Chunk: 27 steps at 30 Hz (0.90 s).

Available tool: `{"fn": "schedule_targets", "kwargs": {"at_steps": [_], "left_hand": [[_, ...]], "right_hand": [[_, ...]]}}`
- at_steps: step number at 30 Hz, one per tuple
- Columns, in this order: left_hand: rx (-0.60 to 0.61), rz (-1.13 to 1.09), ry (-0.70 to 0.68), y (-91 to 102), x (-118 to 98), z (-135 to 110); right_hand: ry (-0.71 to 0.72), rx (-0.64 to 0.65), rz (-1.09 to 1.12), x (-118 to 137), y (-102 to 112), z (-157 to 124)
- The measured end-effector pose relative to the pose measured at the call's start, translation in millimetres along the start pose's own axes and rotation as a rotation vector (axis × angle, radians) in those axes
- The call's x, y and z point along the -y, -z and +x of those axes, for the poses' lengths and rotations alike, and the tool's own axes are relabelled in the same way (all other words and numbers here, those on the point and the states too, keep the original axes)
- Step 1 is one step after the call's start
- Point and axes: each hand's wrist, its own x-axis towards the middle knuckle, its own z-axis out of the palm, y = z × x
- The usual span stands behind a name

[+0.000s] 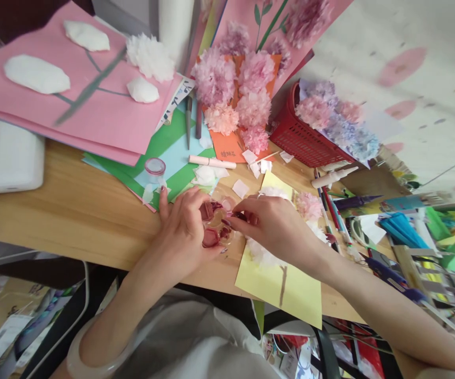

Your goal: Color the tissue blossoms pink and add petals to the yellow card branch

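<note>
The clear lobed case (212,237), with pink and dark red compartments, sits on the worktop (93,221) just left of the yellow sheet (298,295). The left hand (183,223) curls around its left side, thumb on the near edge, steadying it. The right hand (246,218) pinches thumb and forefinger together at its right side, on a small dark piece (240,216) too blurred to name.

The case looks light: a slack left hold under a sideways pull could make it skid toward the yellow sheet, and any loose colour might mark the white puff (261,253) there. A dropped right wrist could also crush that puff, since it hangs over the sheet.

The case lies flat, apparently open side up; being roughly round, it shows no clear long axis or heading. Beyond the sheet's far edge stands the red basket (302,137).
</note>
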Motion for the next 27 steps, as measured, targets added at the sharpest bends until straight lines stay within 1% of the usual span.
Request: {"fn": "schedule_targets", "kwargs": {"at_steps": [2,3,6,8,10,11,13,15,17,21,27], "left_hand": [[0.01,-0.003,0.005,0.6,0.0,-0.4],[0.013,-0.007,0.003,0.9,0.2,-0.6],[-0.012,-0.054,0.003,2.6,1.0,-0.7],[-0.068,-0.154,0.031,5.7,-0.1,0.2],[-0.126,-0.343,0.076,10.6,-4.5,1.5],[-0.14,-0.458,0.099,13.5,-8.1,2.1],[-0.127,-0.662,0.14,18.9,-17.7,2.6],[-0.078,-0.791,0.176,22.6,-29.0,2.3],[-0.03,-0.863,0.203,23.9,-39.5,1.4],[0.022,-0.89,0.223,21.5,-54.3,-1.3],[0.06,-0.851,0.207,15.1,-67.4,-6.5]], "right_hand": [[0.005,-0.007,0.191,-9.6,4.3,-6.8],[0.002,-0.031,0.287,-15.0,6.0,-11.5],[-0.003,-0.169,0.524,-27.8,7.1,-30.1],[0.053,-0.259,0.66,-28.9,4.2,-44.1],[0.143,-0.335,0.755,-23.6,-0.8,-57.0],[0.187,-0.383,0.768,-19.4,-3.5,-62.5],[0.262,-0.479,0.734,-10.2,-8.3,-71.4],[0.324,-0.553,0.657,-2.6,-11.6,-77.5],[0.375,-0.597,0.59,1.8,-13.5,-81.8],[0.421,-0.65,0.535,2.0,-16.5,-89.1],[0.425,-0.69,0.546,-4.9,-22.2,-102.6]]}}
